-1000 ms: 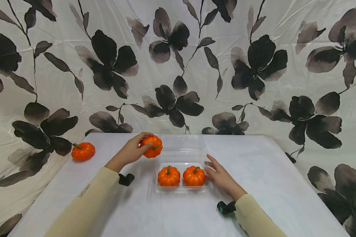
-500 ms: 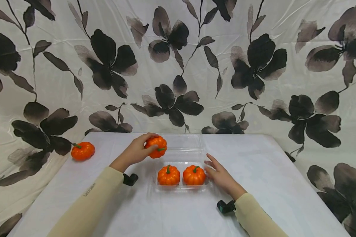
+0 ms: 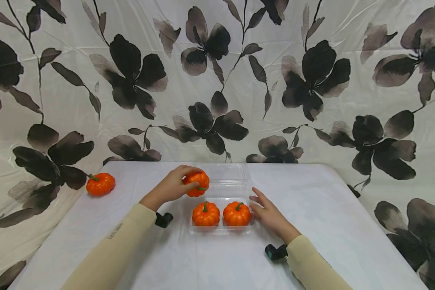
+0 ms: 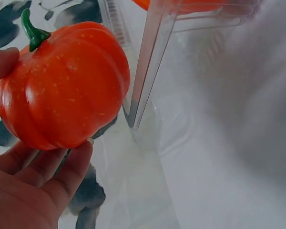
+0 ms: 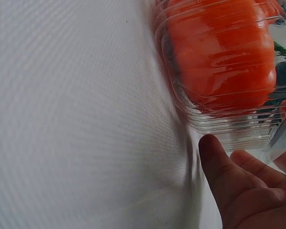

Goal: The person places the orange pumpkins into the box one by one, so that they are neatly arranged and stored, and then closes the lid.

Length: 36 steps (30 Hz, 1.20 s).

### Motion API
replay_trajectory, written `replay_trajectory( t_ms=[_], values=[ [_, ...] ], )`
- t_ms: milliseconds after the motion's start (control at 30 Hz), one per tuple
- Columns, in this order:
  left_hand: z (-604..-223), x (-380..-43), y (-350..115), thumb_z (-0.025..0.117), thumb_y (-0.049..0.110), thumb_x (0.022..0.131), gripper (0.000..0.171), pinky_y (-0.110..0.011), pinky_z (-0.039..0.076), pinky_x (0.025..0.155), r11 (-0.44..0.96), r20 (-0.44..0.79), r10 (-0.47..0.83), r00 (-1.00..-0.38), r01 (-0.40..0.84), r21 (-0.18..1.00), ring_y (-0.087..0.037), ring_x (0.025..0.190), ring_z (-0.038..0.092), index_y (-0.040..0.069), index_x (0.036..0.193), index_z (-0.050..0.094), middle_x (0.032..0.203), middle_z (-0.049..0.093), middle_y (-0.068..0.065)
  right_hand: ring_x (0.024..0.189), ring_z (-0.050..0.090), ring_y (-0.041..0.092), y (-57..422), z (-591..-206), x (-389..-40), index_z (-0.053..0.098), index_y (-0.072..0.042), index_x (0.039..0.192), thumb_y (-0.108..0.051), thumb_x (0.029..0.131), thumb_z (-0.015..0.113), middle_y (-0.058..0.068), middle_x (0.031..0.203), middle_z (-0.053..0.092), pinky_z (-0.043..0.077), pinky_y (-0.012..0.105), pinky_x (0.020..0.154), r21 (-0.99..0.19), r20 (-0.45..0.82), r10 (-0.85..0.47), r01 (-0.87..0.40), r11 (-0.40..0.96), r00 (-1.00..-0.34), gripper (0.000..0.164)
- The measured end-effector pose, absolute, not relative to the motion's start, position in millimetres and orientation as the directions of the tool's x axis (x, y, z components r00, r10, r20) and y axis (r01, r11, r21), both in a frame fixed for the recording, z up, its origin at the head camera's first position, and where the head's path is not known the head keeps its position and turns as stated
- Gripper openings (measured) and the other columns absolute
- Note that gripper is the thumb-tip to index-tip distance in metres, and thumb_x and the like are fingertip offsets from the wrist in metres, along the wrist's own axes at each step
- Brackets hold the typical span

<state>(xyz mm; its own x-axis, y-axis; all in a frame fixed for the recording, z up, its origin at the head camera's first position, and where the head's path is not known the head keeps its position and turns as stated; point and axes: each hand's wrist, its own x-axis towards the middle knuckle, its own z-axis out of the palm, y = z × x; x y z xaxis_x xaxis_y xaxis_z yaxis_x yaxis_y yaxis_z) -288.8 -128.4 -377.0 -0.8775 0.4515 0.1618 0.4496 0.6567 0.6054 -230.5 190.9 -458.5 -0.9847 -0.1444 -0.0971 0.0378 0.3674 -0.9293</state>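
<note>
My left hand (image 3: 172, 186) holds an orange toy pumpkin (image 3: 199, 188) with a green stem, raised just behind the left part of a clear plastic clamshell box (image 3: 221, 228). In the left wrist view, thumb and fingers grip this pumpkin (image 4: 69, 88) near the box's clear wall (image 4: 150, 57). Two more pumpkins sit side by side in the front of the box, a left one (image 3: 206, 214) and a right one (image 3: 237, 214). My right hand (image 3: 270, 217) rests at the box's right side, fingers extended; in the right wrist view its thumb (image 5: 214, 155) is against the ribbed wall (image 5: 229, 129).
The box's clear lid (image 3: 221, 174) lies folded back behind it. A further pumpkin (image 3: 100, 184) lies at the table's far left edge. White cloth covers the table (image 3: 210, 262), and a floral sheet (image 3: 261, 133) hangs behind.
My left hand has carried the pumpkin to the right and slightly toward me, bringing it over the back left of the box. The right hand has stayed at the box's side.
</note>
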Motion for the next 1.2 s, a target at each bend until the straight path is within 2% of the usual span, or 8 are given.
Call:
replay_trajectory(
  t_ms=[300,633,900,1200],
  values=[
    [-379,-289,-120,0.069,0.027,0.089,0.050,-0.043,0.052,0.097,0.646,0.134,0.482,-0.866,0.454,0.614,-0.025,0.113,0.056,0.016,0.135,0.052,0.130,0.057,-0.008,0.129,0.052,0.035,191,-458,-231,0.021,-0.022,0.155,-0.022,0.100,0.050,0.016,0.151,0.041,0.045,0.049,0.104,-0.925,-0.109,-0.140,0.049,0.377,-0.984,0.062],
    [-384,-291,-114,0.070,0.028,0.088,0.043,-0.038,0.054,0.092,0.668,0.072,0.462,-0.884,0.400,0.627,-0.020,0.101,0.057,0.013,0.126,0.055,0.114,0.062,-0.005,0.128,0.053,0.034,190,-459,-232,0.021,-0.022,0.155,-0.021,0.100,0.050,0.016,0.151,0.042,0.044,0.050,0.105,-0.924,-0.109,-0.129,0.053,0.378,-0.986,0.062],
    [-385,-291,-107,0.071,0.025,0.087,0.043,-0.042,0.051,0.098,0.677,0.092,0.485,-0.870,0.440,0.590,-0.023,0.107,0.057,0.009,0.124,0.057,0.121,0.060,-0.008,0.126,0.054,0.034,190,-461,-231,0.022,-0.021,0.155,-0.020,0.100,0.050,0.016,0.150,0.042,0.045,0.049,0.104,-0.930,-0.102,-0.123,0.051,0.365,-0.987,0.062],
    [-385,-288,-102,0.072,0.022,0.086,0.041,-0.047,0.047,0.103,0.701,0.089,0.492,-0.866,0.454,0.550,-0.029,0.116,0.055,0.012,0.124,0.060,0.129,0.056,-0.012,0.129,0.052,0.035,190,-457,-229,0.022,-0.024,0.155,-0.024,0.100,0.050,0.015,0.151,0.041,0.045,0.050,0.105,-0.925,-0.110,-0.132,0.053,0.377,-0.985,0.061]
  ],
)
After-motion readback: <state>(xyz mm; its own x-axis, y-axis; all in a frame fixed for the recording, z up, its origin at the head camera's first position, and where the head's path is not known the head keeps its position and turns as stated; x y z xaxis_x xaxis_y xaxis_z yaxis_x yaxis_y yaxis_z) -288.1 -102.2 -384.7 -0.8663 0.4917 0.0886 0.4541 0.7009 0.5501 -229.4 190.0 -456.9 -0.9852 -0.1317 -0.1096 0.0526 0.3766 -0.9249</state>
